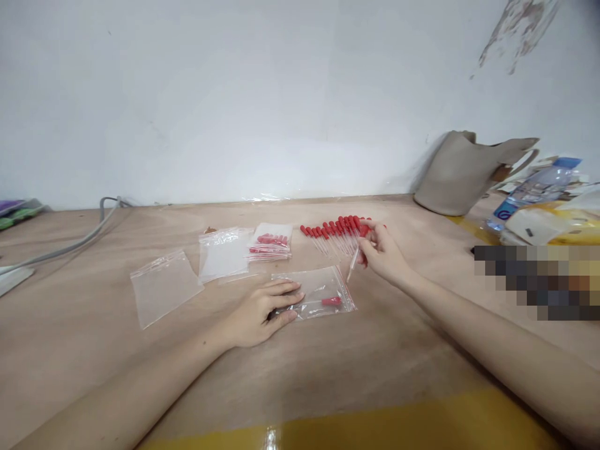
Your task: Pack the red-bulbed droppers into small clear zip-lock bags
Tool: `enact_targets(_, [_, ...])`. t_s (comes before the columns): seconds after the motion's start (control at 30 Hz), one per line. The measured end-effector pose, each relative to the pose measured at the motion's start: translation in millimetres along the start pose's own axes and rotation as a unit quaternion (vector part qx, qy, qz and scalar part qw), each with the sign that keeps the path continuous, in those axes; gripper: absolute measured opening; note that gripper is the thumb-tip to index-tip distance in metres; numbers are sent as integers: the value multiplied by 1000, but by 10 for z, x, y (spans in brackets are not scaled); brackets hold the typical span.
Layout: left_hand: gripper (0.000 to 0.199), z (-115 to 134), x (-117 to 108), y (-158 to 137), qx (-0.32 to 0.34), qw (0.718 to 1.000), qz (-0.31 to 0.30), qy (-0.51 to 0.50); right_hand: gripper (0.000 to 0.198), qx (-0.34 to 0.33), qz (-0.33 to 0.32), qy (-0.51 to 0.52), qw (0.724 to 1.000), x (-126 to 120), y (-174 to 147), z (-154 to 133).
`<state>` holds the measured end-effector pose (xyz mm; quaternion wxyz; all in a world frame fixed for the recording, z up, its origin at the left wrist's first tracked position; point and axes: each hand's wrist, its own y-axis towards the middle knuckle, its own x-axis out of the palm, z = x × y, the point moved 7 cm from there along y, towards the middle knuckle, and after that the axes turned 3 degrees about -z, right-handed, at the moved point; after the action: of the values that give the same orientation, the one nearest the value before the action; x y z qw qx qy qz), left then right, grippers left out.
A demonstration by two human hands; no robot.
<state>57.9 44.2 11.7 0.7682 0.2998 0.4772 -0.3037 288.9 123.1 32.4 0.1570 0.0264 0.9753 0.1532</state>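
My left hand (262, 312) lies with its fingers spread on a clear zip bag (312, 281), pressing it to the table. One dropper with a red bulb (331, 301) shows inside that bag. My right hand (382, 250) pinches another dropper (355, 261) by its red end, its clear tip slanting down toward the bag's open-side edge. Just behind my right fingers is a row of droppers (334, 230) with red bulbs, laid side by side. Left of them sits a stack of filled bags (270, 242) with red bulbs showing through.
Flat clear bags (225, 253) lie left of the stack, with a single one (164, 287) farther left. A grey cable (89, 237) crosses the left side. At right stand a beige pitcher-like container (462, 175), a plastic bottle (534, 190) and yellow-white packaging (553, 225).
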Motion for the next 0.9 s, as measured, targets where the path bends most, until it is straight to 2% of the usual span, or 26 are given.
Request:
enact_targets(0.13, [36,10,-9,11,-3,1000,-3,6,43,19,48,77,996,-64,-189,172])
enact_targets(0.27, [37,20,-2,-2,-7,1000,-17,12,32,114,38,168,978,95,-277,287])
enact_targets(0.4, [40,42,-8,-19,-2,1000,-7,5,23,162,-41,226,960,248,-379,299])
enact_targets(0.5, [45,47,-32,-26,-7,1000,13,-4,24,165,-132,198,957,277,-417,305])
enact_targets(0.6, [46,45,-39,-24,-10,1000,19,-5,26,138,-222,119,958,237,-407,306])
enact_targets(0.73, [46,39,-31,-15,-9,1000,15,-3,26,50,-300,33,952,184,-388,205])
enact_targets(0.8, [46,38,-31,-13,-9,1000,15,-1,23,8,-313,-12,950,196,-397,143])
enact_targets(0.9, [46,39,-33,-11,-12,1000,14,5,20,-45,-296,-53,953,267,-413,65])
